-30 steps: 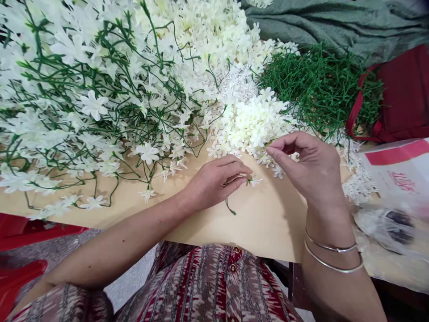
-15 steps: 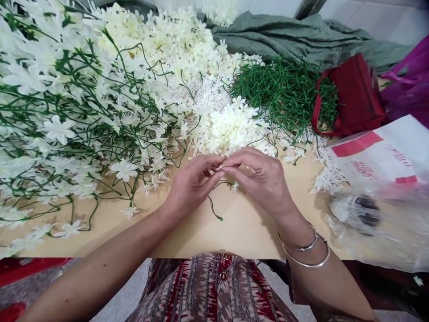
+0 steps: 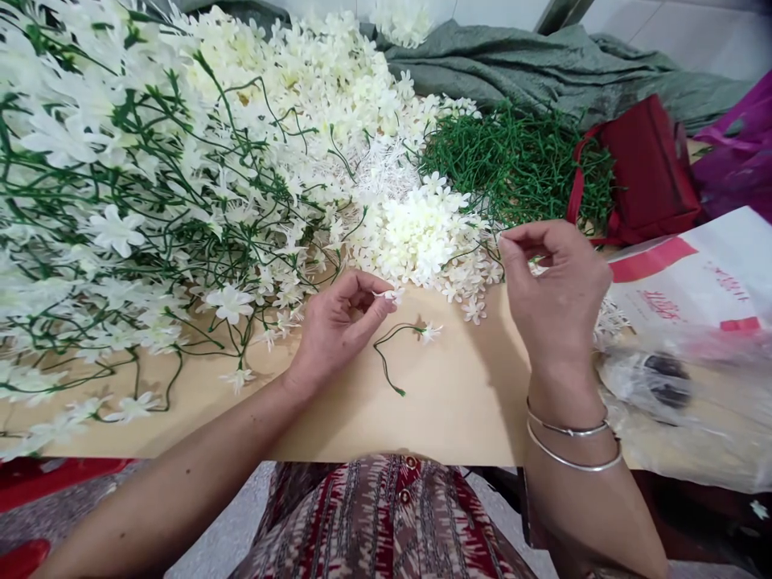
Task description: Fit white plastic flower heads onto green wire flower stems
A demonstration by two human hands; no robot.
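Note:
My left hand (image 3: 338, 326) pinches a small white artificial flower (image 3: 393, 296) between thumb and forefinger, above the tabletop. My right hand (image 3: 558, 285) is raised to the right, thumb and forefinger pressed together; what lies between them, if anything, is too small to make out. Between the hands a green flower stem (image 3: 386, 366) lies bent on the table, with a white bloom (image 3: 430, 331) at one end. Just beyond the hands is a heap of loose cream-white blossoms (image 3: 416, 233).
Many white flowers on green stems (image 3: 114, 233) cover the table's left side. At the back right are a pile of bare green stems (image 3: 494, 161), a dark red bag (image 3: 651, 173) and a purple plastic bag (image 3: 736, 153). A printed white bag (image 3: 687, 281) and clear plastic (image 3: 712, 434) lie at the right.
My right hand has moved away from my left, rightward and slightly farther out. My left hand stays in place with the small white flower now visible at its fingertips.

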